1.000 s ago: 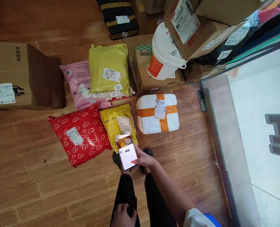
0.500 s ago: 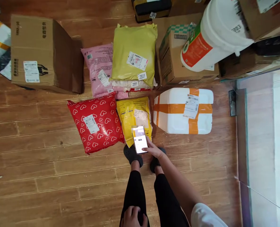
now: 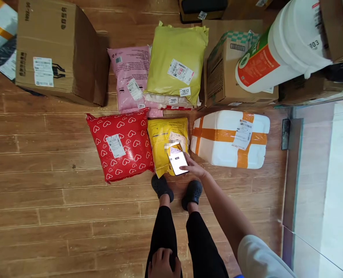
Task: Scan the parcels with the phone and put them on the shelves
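Observation:
My right hand (image 3: 195, 168) is wrapped round a smartphone (image 3: 178, 160) with a lit screen, its thumb lying on the lower part of the glass. Beneath the phone is a yellow mailer bag (image 3: 162, 133) with a pale label, partly hidden by the phone. To its left lies a red mailer bag (image 3: 130, 154) with white hearts and a white label. A white foam box (image 3: 214, 148) strapped with orange tape is right of the phone. My left hand (image 3: 164, 264) rests on my black-trousered leg, fingers laid over it and holding nothing.
Behind stand a big cardboard box (image 3: 46, 34), a pink mailer bag (image 3: 130, 69), a stacked olive-yellow mailer bag (image 3: 174, 46), and another carton (image 3: 214, 83). A tilted white bucket (image 3: 287, 42) rests on that carton. A glass panel (image 3: 313, 173) edges the right side.
My right hand has carried the phone slightly forward and right, farther over the yellow mailer bag, and tilted it. My left hand stays on my leg. The view has shifted a little.

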The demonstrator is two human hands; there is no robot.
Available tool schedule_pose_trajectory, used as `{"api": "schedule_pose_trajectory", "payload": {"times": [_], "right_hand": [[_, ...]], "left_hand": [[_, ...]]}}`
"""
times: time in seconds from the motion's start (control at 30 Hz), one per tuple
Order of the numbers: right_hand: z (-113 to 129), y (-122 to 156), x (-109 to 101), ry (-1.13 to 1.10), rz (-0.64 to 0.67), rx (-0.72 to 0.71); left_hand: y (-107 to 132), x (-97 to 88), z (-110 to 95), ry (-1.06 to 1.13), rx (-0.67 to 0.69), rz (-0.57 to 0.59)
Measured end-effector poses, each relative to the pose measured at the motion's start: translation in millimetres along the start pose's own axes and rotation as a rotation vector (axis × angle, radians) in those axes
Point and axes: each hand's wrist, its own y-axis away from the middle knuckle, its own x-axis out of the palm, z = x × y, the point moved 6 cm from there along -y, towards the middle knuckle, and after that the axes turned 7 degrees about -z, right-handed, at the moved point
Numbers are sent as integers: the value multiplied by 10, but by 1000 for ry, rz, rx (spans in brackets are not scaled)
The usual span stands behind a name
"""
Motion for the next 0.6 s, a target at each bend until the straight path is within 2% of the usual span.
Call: {"api": "schedule_pose_trajectory", "payload": {"times": [0.2, 0.6], "right_hand": [[61, -17, -2, 20, 24, 10], [83, -22, -11, -19, -22, -47]], "left_hand": [[1, -108, -60, 6, -16, 26], [-7, -243, -101, 13, -21, 38]]}}
